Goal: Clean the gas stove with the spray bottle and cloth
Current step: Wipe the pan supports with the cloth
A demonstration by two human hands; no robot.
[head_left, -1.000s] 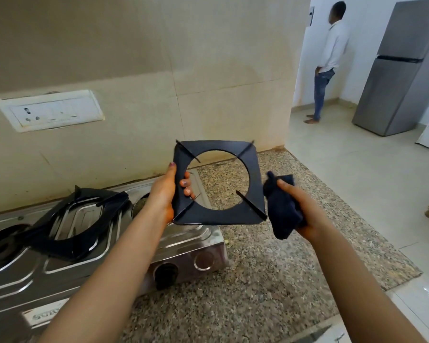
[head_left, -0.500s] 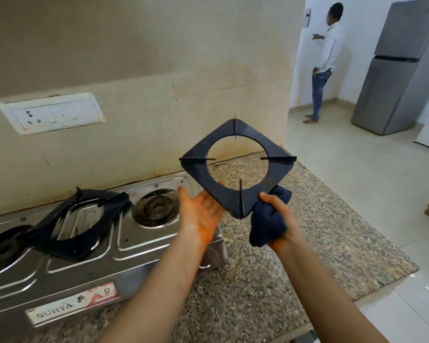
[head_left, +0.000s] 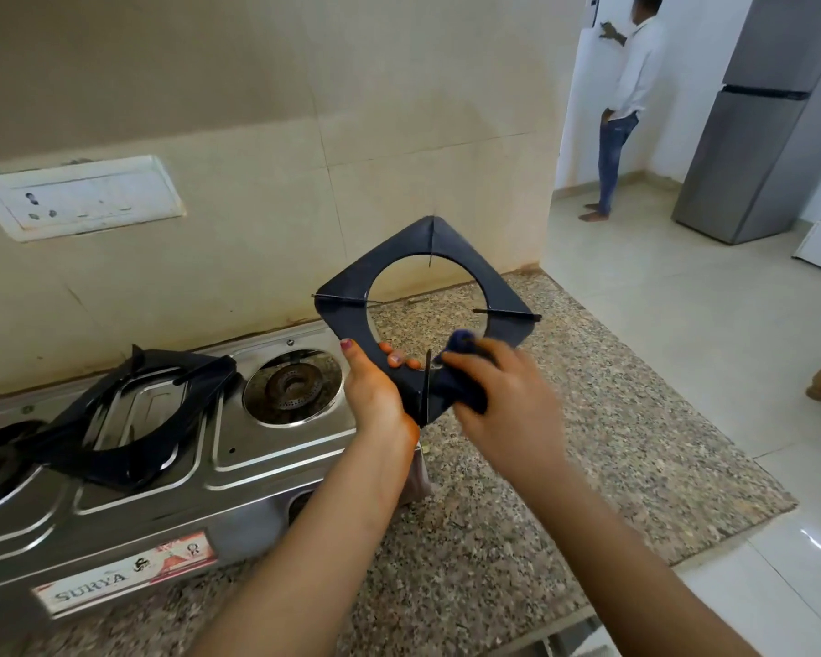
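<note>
Black pan support (head_left: 423,296): raised, tilted diamond-wise, lower corner between both hands.
Left hand (head_left: 375,386): clamped on its lower-left edge.
Right hand (head_left: 498,400): blurred, closed around dark blue cloth (head_left: 460,367) pressed on frame.
Gas stove (head_left: 162,448): on desk (head_left: 565,467), below left hand.

One head-worn wide-angle view looks forward and down, close over the counter (head_left: 565,467) and stove (head_left: 238,471), facing the wall (head_left: 257,111).

granite counter (head_left: 588,443), steel gas stove (head_left: 238,471) on it
</note>
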